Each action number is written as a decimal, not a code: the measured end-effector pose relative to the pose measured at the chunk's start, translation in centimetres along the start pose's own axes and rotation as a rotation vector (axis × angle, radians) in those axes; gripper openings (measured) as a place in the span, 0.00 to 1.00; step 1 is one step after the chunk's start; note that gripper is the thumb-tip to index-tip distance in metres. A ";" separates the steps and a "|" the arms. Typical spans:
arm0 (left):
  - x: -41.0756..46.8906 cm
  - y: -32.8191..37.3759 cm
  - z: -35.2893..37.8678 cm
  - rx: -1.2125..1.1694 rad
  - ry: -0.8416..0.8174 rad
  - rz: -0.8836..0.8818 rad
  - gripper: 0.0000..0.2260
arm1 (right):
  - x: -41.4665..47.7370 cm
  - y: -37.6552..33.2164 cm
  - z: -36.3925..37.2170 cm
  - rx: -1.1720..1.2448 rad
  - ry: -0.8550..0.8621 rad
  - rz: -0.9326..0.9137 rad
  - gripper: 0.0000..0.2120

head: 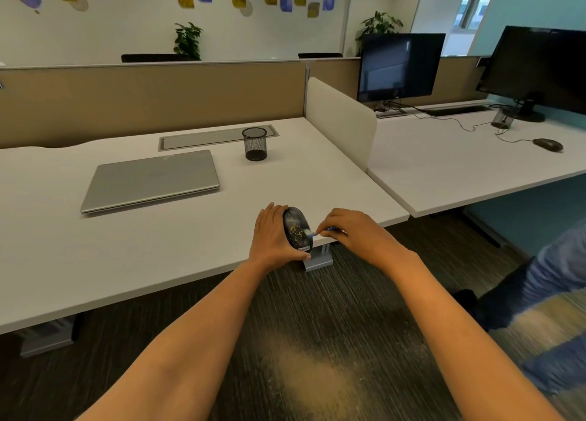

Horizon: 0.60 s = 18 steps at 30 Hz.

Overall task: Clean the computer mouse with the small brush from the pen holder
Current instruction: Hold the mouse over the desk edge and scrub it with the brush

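A dark computer mouse (296,229), speckled with yellowish dust, is held tilted at the front edge of the white desk (158,249). My left hand (272,236) grips it from the left side and underneath. My right hand (345,230) pinches a small blue brush (317,232), whose pale tip touches the mouse's right side. The black mesh pen holder (254,144) stands farther back on the desk, with nothing sticking out of it.
A closed grey laptop (152,179) lies at the left of the desk. A white divider panel (342,119) separates a neighbouring desk with two monitors (399,65), another mouse (548,144) and cables. Yellowish dust lies on the carpet (310,373) below. A person's leg (545,294) is at the right.
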<state>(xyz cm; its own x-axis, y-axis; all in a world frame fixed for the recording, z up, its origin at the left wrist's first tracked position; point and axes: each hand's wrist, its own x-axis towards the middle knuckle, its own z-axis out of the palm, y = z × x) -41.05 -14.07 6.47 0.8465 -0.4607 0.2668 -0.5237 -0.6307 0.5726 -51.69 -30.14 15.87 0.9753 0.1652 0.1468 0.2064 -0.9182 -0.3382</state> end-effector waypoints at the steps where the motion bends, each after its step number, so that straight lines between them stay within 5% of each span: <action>1: -0.1 -0.1 0.0 0.003 -0.003 -0.001 0.49 | -0.2 0.0 -0.2 -0.012 -0.017 -0.002 0.11; 7: -0.5 0.4 0.3 -0.004 -0.024 0.021 0.48 | 1.5 -1.1 -0.7 0.039 0.124 -0.055 0.11; 18: -0.6 -0.4 -0.1 0.006 -0.003 -0.001 0.48 | 0.5 -1.5 0.2 -0.134 -0.095 -0.062 0.13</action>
<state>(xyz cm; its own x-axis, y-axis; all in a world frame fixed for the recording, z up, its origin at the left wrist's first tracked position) -41.33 -13.47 6.14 0.8468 -0.4620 0.2635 -0.5232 -0.6348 0.5686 -51.45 -28.65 16.27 0.9654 0.2505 0.0730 0.2603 -0.9440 -0.2029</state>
